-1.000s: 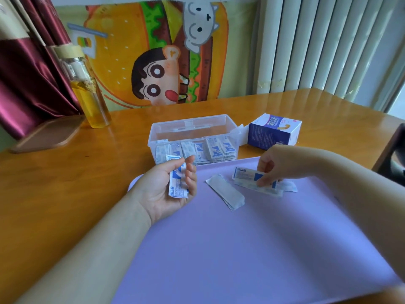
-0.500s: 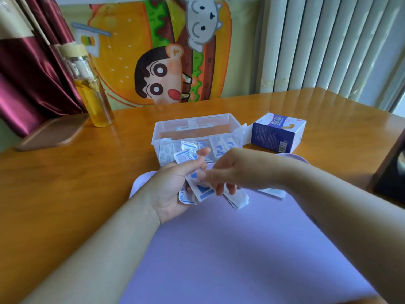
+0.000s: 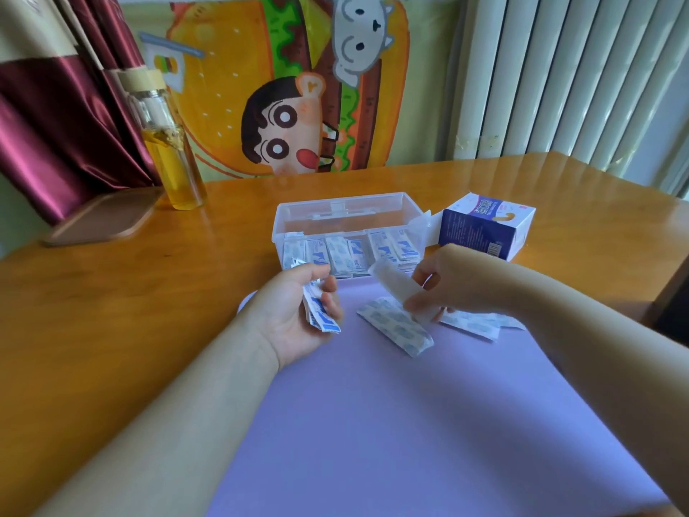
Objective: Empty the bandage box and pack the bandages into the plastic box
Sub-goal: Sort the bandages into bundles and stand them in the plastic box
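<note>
- Left hand [image 3: 294, 319] lies palm up, fingers curled round a small stack of bandages [image 3: 320, 313]. The fingers cover the stack's upper part, so the wrappers cannot be counted.
- Right hand [image 3: 462, 283] pinches a single white bandage [image 3: 395, 283] between thumb and fingers, held tilted. Its lower end is hidden behind the thumb.
- Two loose bandages lie flat on the purple mat [image 3: 410, 423] under the right hand. One [image 3: 395, 326] sits between the two hands. The other [image 3: 473, 324] is partly covered by the right hand.
- Just beyond both hands stands the clear plastic box [image 3: 346, 210], open at the top. A row of packed bandages [image 3: 354, 251] stands along its near wall, their print blurred through the plastic.
- Beyond the right hand, just beside the plastic box, sits the blue and white bandage box [image 3: 481, 229]. A flap is open toward the plastic box, the inside cannot be seen, and the hand covers its near lower edge.
- Far beyond the left hand on the worktop [image 3: 112, 311] stand a glass bottle [image 3: 171, 151] of yellow liquid and a brown board [image 3: 100, 218], both soft with blur.
- Both forearms are cut off by the picture's lower edge.
</note>
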A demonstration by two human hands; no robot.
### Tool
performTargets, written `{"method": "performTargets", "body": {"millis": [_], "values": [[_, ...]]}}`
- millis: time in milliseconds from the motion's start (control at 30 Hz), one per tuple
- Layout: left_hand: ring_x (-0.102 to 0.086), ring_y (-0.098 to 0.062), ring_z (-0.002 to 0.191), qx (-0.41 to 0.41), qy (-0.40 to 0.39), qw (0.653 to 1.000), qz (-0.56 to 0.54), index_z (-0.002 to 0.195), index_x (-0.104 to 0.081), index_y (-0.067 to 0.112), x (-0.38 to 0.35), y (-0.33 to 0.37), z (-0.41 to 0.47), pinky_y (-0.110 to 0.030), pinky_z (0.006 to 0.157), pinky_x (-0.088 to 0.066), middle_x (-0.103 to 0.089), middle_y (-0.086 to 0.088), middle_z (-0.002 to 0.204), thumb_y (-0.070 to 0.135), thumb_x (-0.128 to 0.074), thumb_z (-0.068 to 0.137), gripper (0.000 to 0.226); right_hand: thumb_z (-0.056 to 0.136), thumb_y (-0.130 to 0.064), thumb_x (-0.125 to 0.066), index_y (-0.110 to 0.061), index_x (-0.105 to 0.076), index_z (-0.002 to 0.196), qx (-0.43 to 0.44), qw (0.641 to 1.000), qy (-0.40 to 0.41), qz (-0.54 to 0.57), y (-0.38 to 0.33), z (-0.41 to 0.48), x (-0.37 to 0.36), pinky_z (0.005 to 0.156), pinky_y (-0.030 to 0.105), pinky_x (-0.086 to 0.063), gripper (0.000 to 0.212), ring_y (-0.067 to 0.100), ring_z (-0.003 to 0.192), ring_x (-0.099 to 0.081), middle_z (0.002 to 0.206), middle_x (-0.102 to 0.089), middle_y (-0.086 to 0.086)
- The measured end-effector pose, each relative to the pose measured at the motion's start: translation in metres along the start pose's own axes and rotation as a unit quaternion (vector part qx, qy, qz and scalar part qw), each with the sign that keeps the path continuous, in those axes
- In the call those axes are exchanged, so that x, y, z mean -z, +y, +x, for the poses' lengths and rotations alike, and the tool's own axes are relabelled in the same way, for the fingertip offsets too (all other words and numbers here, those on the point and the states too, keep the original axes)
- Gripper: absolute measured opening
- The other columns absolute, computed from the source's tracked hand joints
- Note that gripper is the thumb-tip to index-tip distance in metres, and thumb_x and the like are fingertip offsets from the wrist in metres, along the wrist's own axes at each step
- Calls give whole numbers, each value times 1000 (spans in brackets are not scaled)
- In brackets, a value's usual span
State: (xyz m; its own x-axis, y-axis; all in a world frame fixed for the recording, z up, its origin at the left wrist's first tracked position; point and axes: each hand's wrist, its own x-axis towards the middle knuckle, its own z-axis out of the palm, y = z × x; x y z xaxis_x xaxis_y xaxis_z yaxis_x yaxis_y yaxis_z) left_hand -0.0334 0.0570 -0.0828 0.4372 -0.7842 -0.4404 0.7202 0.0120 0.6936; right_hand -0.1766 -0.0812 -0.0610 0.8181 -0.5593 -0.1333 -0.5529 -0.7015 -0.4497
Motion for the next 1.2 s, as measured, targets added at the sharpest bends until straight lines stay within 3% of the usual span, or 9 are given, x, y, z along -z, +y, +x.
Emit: {"method": "performTargets", "body": {"millis": [100, 200, 400, 667, 767, 867, 967, 1067, 1200], "values": [[-44, -10, 54, 16, -3, 999, 44, 101, -50, 16, 1, -3, 1, -16, 38, -33, -57, -2, 73, 22, -56, 90, 14, 79, -24, -70, -22, -59, 72, 54, 989, 124, 56, -11, -4, 1, 45, 10, -36, 13, 5, 52, -51, 62, -61, -8], [-46, -10, 60, 20, -35, 997, 64, 105, -56, 21, -4, -6, -3, -16, 39, -30, -62, -3, 81, 33, -62, 85, 24, 80, -16, -64, -23, -51, 74, 130, 964, 230, 17, -30, -8, -14, 53, 20, -38, 15, 8, 57, -48, 63, -52, -9], [-48, -9, 56, -20, -50, 996, 69, 100, -63, 15, -8, -6, -8, -16, 40, -33, -58, -1, 67, 27, -51, 94, 18, 75, -10, -63, -20, -62, 92, 248, 931, 243, -112, -41, -18, -40, 57, 34, -46, 21, 24, 77, -54, 84, -55, -4], [-59, -11, 67, -17, -82, 994, 77, 115, -65, 15, -9, -6, -9, -19, 53, -47, -67, 0, 84, 46, -51, 88, 44, 87, -35, -62, -24, -68, 98, 278, 951, 133, 8, -42, -22, -33, 69, 34, -48, 16, 13, 71, -51, 79, -56, -9], [-62, -12, 70, -22, -54, 997, 48, 112, -67, 11, -7, -6, -7, -26, 73, -53, -66, 4, 71, 26, -53, 93, 28, 88, -38, -59, -22, -70, 106, 208, 975, 27, 79, -35, -21, -12, 78, 27, -50, 26, 15, 86, -63, 96, -71, 1], [-54, -6, 56, -28, -25, 998, 45, 106, -67, 13, -4, -4, -5, -30, 84, -47, -54, 10, 57, 23, -47, 97, 24, 84, -38, -65, -20, -67, 113, 88, 992, 63, -59, -2, -14, 18, 70, 16, -48, 34, 5, 80, -60, 93, -67, -9], [-49, -7, 54, -34, -28, 999, 20, 103, -65, 12, -3, -3, -2, -28, 69, -52, -50, 7, 58, 19, -47, 97, 21, 75, -46, -73, -21, -62, 112, -36, 980, -40, -192, 27, -10, 25, 73, 22, -45, 45, 11, 86, -52, 94, -56, -10], [-47, -7, 50, -36, -38, 999, 9, 104, -64, 11, -3, -3, -1, -23, 51, -50, -52, 5, 60, 18, -46, 98, 21, 71, -45, -76, -28, -55, 96, -76, 977, -105, -169, 36, -7, 24, 59, 17, -39, 37, 9, 76, -52, 87, -53, -12], [-46, -6, 49, -39, -35, 999, 6, 102, -65, 11, -3, -4, -3, -22, 51, -48, -54, 5, 62, 18, -45, 98, 21, 76, -43, -73, -27, -57, 95, -85, 976, -152, -134, 38, -3, 27, 56, 12, -42, 30, 5, 70, -57, 87, -61, -9]]}}
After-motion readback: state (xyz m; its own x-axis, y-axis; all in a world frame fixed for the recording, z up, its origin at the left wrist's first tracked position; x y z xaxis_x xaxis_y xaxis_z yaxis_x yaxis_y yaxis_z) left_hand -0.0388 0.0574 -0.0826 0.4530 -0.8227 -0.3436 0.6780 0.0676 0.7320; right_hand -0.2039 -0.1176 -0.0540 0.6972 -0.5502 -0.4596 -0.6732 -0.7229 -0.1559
